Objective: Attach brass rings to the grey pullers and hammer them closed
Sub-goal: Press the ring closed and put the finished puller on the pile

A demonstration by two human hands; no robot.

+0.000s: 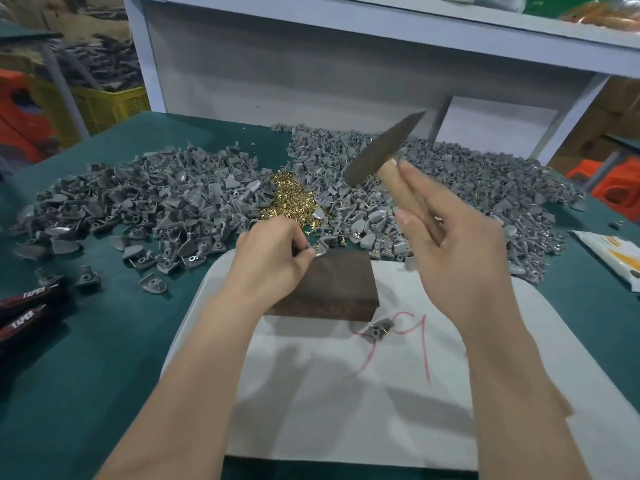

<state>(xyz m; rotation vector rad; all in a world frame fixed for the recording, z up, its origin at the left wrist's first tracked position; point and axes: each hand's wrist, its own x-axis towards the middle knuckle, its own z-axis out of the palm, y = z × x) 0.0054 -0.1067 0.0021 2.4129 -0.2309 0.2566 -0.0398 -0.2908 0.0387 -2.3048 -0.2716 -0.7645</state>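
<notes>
Pinching a grey puller (320, 250) on the block (332, 289) is the left hand (273, 258) — right hand (450, 258) holds a hammer (381, 150).

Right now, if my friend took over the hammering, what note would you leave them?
Left hand pinches a grey puller on the far edge of the dark block.
Right hand holds the hammer raised, blurred.
Brass rings lie heaped between the left pile and right pile of pullers; one ringed puller lies on the white sheet.
Left to do: strike this one, then the piles.
</notes>
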